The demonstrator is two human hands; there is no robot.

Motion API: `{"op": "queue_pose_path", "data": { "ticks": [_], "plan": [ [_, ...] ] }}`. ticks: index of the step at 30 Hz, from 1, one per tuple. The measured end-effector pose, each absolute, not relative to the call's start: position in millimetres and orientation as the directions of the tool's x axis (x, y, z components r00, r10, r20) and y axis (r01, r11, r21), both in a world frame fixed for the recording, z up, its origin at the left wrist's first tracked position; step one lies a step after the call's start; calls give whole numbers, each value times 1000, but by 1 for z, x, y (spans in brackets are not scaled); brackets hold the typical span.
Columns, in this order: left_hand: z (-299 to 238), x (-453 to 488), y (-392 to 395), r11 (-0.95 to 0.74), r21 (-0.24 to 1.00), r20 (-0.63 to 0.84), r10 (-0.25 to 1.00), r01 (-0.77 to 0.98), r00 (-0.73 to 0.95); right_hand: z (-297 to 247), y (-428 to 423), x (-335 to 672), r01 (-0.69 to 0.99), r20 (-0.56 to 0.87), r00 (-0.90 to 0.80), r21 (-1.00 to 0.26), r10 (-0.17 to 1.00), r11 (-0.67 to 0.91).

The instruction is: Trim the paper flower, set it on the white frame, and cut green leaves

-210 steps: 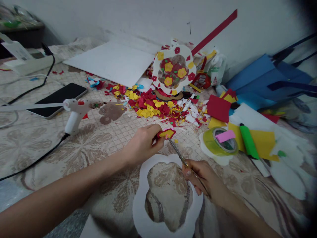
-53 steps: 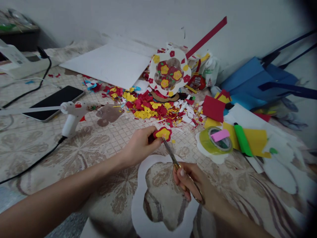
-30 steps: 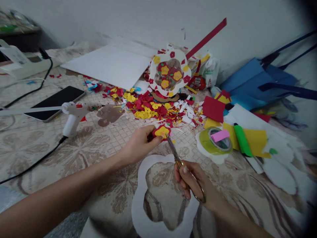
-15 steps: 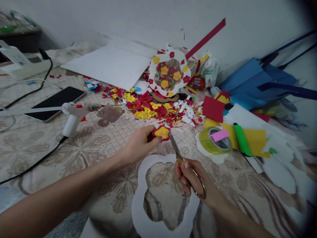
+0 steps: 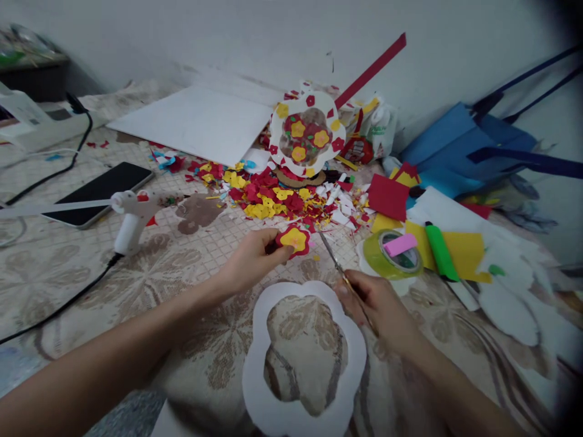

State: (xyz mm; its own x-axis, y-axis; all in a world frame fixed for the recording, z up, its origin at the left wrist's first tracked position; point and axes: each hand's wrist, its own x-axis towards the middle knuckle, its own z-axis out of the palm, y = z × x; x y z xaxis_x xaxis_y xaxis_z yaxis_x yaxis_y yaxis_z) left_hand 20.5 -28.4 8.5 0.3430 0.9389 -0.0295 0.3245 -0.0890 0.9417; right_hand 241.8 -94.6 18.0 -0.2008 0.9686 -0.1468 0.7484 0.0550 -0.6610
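Note:
Between thumb and fingers, my left hand (image 5: 255, 258) pinches a red and yellow paper flower (image 5: 294, 240), the yellow layer lying on the red one. A pair of scissors (image 5: 337, 265) is in my right hand (image 5: 371, 303), blades pointing away from me and a little to the right of the flower, apart from it. Below both hands lies a white flower-shaped paper ring (image 5: 257, 346) with its middle cut out. Just beyond the paper flower is a heap of red, yellow and white paper pieces (image 5: 273, 200).
A white glue gun (image 5: 130, 224) with a black cord and a phone (image 5: 100, 191) lie at left. To the right are tape (image 5: 380, 255), a green marker (image 5: 441, 252) and coloured paper. A decorated flower frame (image 5: 279, 155) stands behind the scraps, near a blue bag (image 5: 450, 145).
The scissors have moved right, away from the paper flower, and turned edge-on. My left hand still holds the flower, now showing more of its face. A tiny yellow bit shows below the blades.

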Motion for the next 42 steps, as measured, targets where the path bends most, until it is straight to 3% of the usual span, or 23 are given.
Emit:
{"op": "queue_pose_path", "data": {
  "ticks": [3, 5, 11, 19, 21, 24, 27, 30, 37, 42],
  "plan": [
    [9, 19, -25, 43, 962, -142, 923, 269, 358, 18, -83, 257, 971, -22, -113, -214, 993, 106],
    [8, 19, -23, 138, 970, -204, 908, 200, 365, 14, -82, 265, 993, -33, -94, -76, 995, 91],
    [3, 19, -21, 386, 922, -333, 830, -30, 448, -3, -105, 284, 994, 2, -83, -77, 997, 83],
    [2, 18, -25, 397, 917, -317, 785, -39, 532, 4, -131, 296, 993, 103, -76, -82, 992, 84],
    [3, 18, -26, 382, 924, -304, 770, -23, 561, 16, -132, 291, 983, 136, -100, -139, 986, 119],
    [4, 18, -27, 351, 936, -286, 748, 8, 599, 32, -118, 273, 898, 109, -146, -402, 983, 178],
    [5, 19, -28, 319, 947, -278, 744, 42, 608, 35, -92, 247, 702, 42, -206, -689, 978, 178],
    [6, 19, -29, 297, 951, -284, 743, 82, 606, 29, -67, 224, 502, -22, -263, -857, 965, 117],
    [10, 9, -23, 158, 970, -242, 723, 186, 647, 23, -57, 211, 244, -146, -248, -966, 958, -84],
    [19, -9, -7, 100, 994, -104, 909, 33, 404, 19, -59, 218, 174, -186, -214, -973, 959, -150]
  ]
}}
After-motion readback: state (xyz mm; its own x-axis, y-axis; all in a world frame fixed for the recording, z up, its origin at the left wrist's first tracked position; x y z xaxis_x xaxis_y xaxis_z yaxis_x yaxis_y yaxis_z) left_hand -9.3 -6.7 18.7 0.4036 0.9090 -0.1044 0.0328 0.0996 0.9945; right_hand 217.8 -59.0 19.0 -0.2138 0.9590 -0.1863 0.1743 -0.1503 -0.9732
